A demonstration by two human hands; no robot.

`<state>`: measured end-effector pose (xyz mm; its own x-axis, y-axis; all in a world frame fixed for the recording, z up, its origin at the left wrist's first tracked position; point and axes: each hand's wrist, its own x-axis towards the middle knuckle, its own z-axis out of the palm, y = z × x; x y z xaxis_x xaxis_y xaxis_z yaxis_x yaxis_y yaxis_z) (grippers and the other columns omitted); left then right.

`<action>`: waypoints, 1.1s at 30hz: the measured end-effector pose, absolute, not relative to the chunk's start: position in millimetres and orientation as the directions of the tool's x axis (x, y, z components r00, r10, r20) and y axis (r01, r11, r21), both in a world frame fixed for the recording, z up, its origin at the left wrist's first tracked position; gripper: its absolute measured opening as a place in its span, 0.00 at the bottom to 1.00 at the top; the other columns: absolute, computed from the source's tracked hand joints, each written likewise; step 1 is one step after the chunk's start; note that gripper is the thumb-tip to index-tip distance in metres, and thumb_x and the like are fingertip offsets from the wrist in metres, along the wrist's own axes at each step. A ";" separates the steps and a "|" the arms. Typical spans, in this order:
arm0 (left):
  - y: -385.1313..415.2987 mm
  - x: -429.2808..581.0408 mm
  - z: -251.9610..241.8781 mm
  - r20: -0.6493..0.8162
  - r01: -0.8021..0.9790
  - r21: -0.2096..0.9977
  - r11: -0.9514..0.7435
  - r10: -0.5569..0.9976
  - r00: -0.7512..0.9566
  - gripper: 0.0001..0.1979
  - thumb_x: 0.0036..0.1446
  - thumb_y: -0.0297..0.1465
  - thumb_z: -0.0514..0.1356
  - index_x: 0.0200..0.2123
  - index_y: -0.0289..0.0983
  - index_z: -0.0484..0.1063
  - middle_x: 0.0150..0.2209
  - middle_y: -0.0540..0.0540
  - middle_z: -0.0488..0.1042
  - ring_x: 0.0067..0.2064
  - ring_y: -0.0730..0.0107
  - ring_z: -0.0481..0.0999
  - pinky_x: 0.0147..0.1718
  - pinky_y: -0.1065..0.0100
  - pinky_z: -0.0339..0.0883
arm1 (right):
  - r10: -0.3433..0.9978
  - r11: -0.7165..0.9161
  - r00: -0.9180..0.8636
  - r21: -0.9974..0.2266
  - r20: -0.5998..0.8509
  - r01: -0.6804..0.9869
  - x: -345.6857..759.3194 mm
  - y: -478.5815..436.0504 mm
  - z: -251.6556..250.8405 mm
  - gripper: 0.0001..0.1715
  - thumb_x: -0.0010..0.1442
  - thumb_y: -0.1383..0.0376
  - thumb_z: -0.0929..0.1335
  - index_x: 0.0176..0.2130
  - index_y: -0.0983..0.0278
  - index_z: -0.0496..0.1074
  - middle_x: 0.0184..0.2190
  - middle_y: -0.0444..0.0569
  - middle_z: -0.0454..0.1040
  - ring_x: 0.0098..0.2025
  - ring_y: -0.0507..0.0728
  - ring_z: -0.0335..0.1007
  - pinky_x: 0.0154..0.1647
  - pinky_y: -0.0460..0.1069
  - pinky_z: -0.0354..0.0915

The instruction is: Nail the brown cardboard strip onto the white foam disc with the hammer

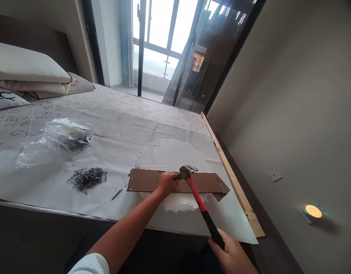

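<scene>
Two hands at work on a bed [164, 110], over a grey sheet. Left hand [166, 183] pinched together on something tiny, likely a nail, too small to confirm, pressed to a brown cardboard strip [204, 182] lying across a white foam disc [169, 154]. Right hand [232, 253] clamped on hammer [199, 201] grip, head just beside left fingertips. Risk: head so close to fingers, a skewed strike could hit them or bend the nail; soft foam may let strip shift. Left arm stretched fwd, right wrist low, handle angled up-left. Loose nail pile [88, 178] & plastic bag [61, 137] to the left.
</scene>
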<state>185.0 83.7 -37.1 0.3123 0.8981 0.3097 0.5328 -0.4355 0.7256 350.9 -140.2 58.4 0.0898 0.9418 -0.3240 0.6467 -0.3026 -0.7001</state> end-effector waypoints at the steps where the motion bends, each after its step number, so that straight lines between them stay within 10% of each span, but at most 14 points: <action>1: 83.6 184.7 -36.9 0.313 0.532 0.721 -0.444 0.894 0.321 0.05 0.49 0.26 0.62 0.23 0.38 0.76 0.27 0.49 0.77 0.32 0.70 0.73 0.33 0.71 0.62 | 0.941 -0.305 0.097 -0.692 -0.324 0.655 350.5 -140.6 59.7 0.26 0.56 0.44 0.59 0.31 0.63 0.69 0.26 0.48 0.73 0.31 0.59 0.67 0.32 0.48 0.62; 23: 83.3 183.8 -36.3 0.302 0.648 0.580 -0.493 0.869 0.391 0.06 0.49 0.28 0.61 0.23 0.39 0.77 0.27 0.46 0.77 0.33 0.66 0.74 0.36 0.67 0.62 | 0.927 -0.340 0.101 -0.693 -0.362 0.636 349.5 -138.1 43.7 0.25 0.58 0.47 0.58 0.32 0.63 0.67 0.27 0.48 0.71 0.32 0.58 0.66 0.34 0.49 0.61; 33: 89.3 153.8 1.4 0.278 0.531 0.708 -0.465 0.875 0.396 0.15 0.48 0.25 0.56 0.38 0.36 0.78 0.34 0.45 0.77 0.34 0.70 0.74 0.34 0.71 0.66 | 0.947 -0.317 0.165 -0.718 -0.276 0.620 348.0 -142.4 69.2 0.25 0.59 0.45 0.57 0.27 0.61 0.64 0.24 0.46 0.68 0.29 0.57 0.64 0.30 0.48 0.60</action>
